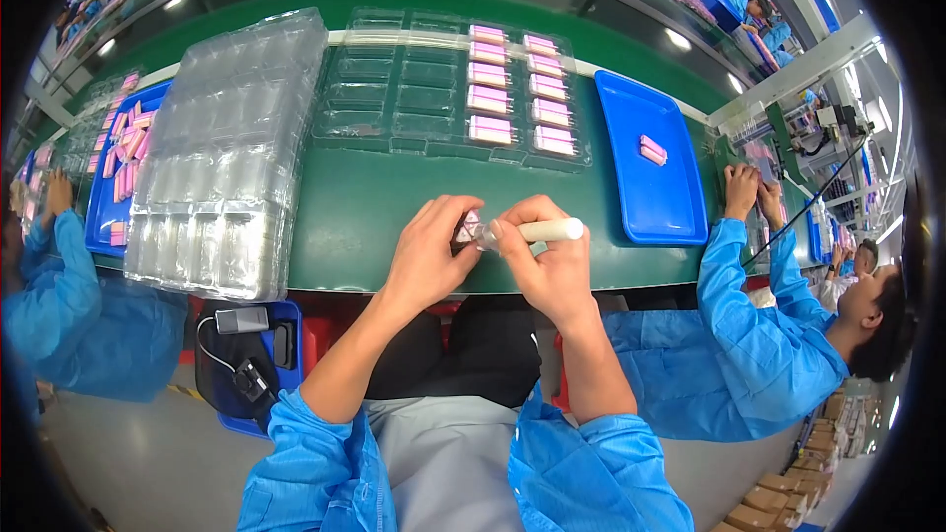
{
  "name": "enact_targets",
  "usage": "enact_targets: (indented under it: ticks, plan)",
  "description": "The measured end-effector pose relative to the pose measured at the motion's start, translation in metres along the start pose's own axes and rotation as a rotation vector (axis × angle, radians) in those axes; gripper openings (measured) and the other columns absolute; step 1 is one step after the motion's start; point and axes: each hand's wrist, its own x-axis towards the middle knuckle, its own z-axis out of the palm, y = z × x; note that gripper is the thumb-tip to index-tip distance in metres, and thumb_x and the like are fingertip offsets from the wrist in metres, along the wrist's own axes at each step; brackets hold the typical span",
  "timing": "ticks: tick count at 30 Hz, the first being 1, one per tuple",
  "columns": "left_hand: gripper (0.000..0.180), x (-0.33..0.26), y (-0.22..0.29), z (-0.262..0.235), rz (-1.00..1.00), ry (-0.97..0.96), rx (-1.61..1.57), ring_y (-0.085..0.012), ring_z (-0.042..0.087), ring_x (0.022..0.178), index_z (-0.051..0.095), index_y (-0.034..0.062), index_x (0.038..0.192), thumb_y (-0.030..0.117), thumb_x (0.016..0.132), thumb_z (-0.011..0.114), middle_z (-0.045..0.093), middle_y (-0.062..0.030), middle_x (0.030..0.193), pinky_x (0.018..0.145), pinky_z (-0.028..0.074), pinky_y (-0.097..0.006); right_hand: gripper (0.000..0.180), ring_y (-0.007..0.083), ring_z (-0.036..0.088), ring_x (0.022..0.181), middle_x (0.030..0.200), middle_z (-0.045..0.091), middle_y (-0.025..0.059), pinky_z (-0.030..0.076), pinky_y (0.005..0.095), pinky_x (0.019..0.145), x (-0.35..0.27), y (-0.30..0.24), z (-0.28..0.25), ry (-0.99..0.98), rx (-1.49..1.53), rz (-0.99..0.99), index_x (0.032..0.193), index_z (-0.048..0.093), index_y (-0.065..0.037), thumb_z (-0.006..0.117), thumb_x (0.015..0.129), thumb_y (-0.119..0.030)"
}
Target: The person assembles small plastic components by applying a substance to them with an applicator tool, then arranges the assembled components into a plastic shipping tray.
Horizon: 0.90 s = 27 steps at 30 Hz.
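Just above the table's front edge, my left hand (432, 244) is closed round a small dark battery pack (467, 228), whose end with pink and white marks faces up. My right hand (547, 254) grips a tool with a thick cream-white handle (552, 230); its clear front part (487, 234) meets or nearly meets the pack. Fingers hide the exact contact. Beyond my hands lies a clear plastic tray (414, 143) with pink and white battery packs (491, 99) in its two right columns. Two pink cells (652, 150) rest in a blue tray (655, 212) on the right.
A tall stack of clear trays (222, 138) stands at left, beside a blue tray (101, 202) of loose pink cells (131, 143). Co-workers in blue sit on the left (69, 315) and right (749, 335). Below the table, a blue bin (288, 374) holds a cable and devices.
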Motion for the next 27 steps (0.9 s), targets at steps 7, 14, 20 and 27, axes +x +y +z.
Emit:
enact_targets:
  ticks: [7,14,20,27]
  plan:
    - [0.037,-0.002,-0.007,-0.001,0.004,-0.021,0.015,-0.0259,0.064,0.081,0.060,0.0032,0.114,-0.003,0.078,0.068,0.062,-0.0124,0.099,0.069,0.052,-0.035,0.013,0.0118,0.061,0.058,0.072,0.067,0.0074,0.047,0.0269,0.051,-0.003,0.005,0.002,0.044,0.090,0.024,0.083,0.064,0.000,0.073,0.089,-0.007]
    - [0.039,-0.006,-0.001,0.006,-0.050,0.025,-0.004,-0.0355,0.062,0.083,0.055,0.0029,0.107,-0.005,0.072,0.071,0.059,-0.0149,0.094,0.071,0.051,-0.042,0.011,0.0115,0.062,0.060,0.074,0.068,0.0080,0.047,0.0262,0.052,-0.021,-0.002,0.009,0.222,0.168,-0.035,0.083,0.065,0.000,0.076,0.085,-0.002]
    - [0.040,-0.008,-0.004,0.009,-0.040,0.043,0.018,-0.0374,0.062,0.084,0.055,0.0026,0.107,-0.006,0.072,0.072,0.059,-0.0154,0.095,0.071,0.050,-0.044,0.012,0.0126,0.064,0.061,0.076,0.068,0.0085,0.048,0.0257,0.051,-0.025,-0.004,0.017,0.183,0.157,-0.036,0.083,0.065,-0.001,0.077,0.083,0.000]
    - [0.038,-0.008,-0.006,0.010,-0.001,0.076,-0.016,-0.0373,0.061,0.085,0.056,0.0021,0.107,-0.006,0.073,0.071,0.059,-0.0154,0.095,0.072,0.051,-0.044,0.013,0.0155,0.062,0.056,0.072,0.064,0.0078,0.046,0.0287,0.048,-0.022,-0.008,0.027,0.178,0.022,-0.058,0.081,0.063,-0.002,0.075,0.086,0.000]
